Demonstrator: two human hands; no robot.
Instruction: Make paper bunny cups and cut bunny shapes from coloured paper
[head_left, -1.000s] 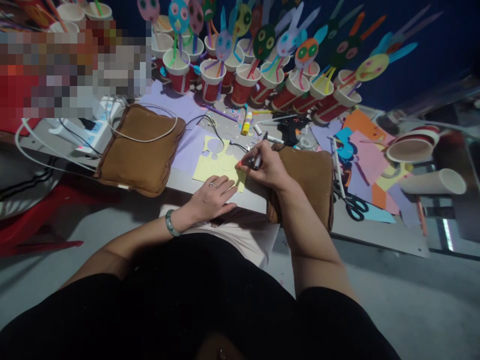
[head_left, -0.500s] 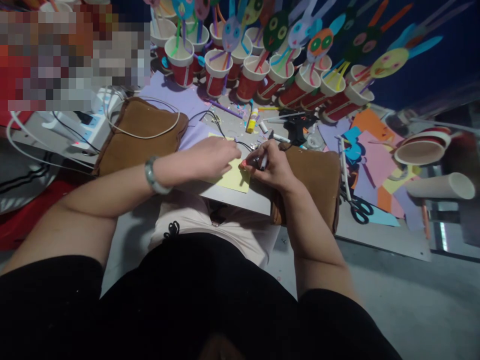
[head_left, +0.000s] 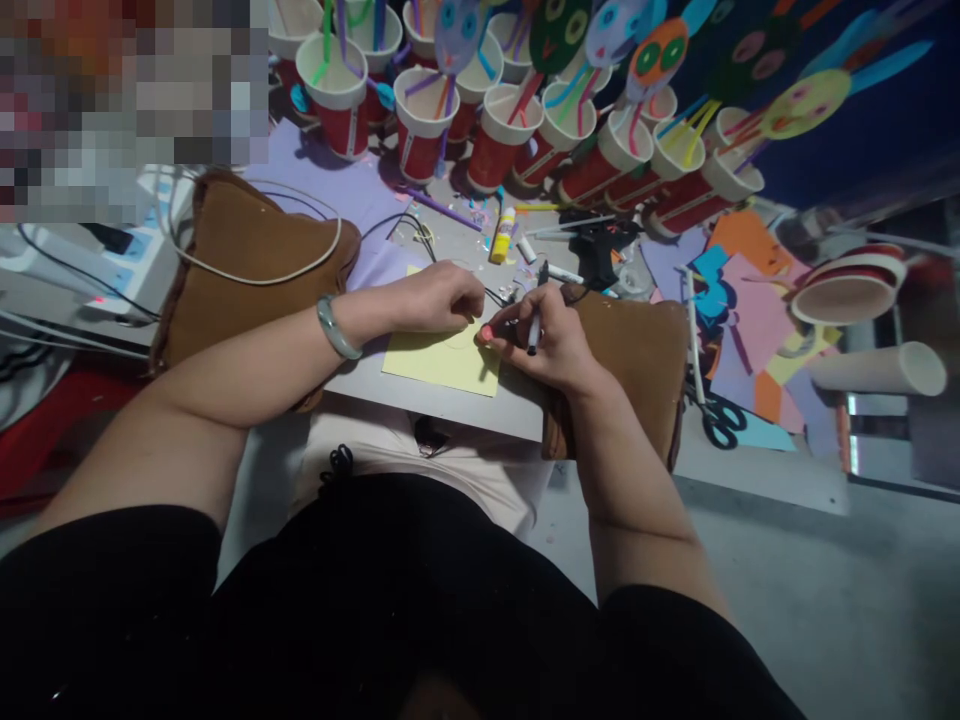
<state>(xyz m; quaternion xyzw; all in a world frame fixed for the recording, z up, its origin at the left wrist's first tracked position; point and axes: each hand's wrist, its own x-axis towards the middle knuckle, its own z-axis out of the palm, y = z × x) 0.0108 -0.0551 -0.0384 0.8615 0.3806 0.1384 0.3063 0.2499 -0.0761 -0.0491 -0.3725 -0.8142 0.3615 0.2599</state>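
Observation:
A yellow paper sheet (head_left: 442,365) lies at the table's front edge, with a faint curved line on it. My left hand (head_left: 448,297) is over the sheet's upper part with its fingers curled together; whether they grip anything is hidden. To its right, my right hand (head_left: 546,335) has a marker (head_left: 535,330) tucked upright between its fingers. The thumb and fingertips of that hand pinch a small pink-red piece (head_left: 485,333) above the sheet's right side.
Red and white cups (head_left: 495,145) with colourful paper rabbits stand behind. Brown cushions (head_left: 251,255) flank the sheet. A glue stick (head_left: 503,236), scissors (head_left: 720,420), paper scraps (head_left: 757,310), a power strip (head_left: 142,255) and looping cables lie around.
My left hand has curled its fingers more and moved slightly up and right, uncovering more of the yellow sheet. The camera view has shifted a little. My right hand still holds the marker and pink-red piece.

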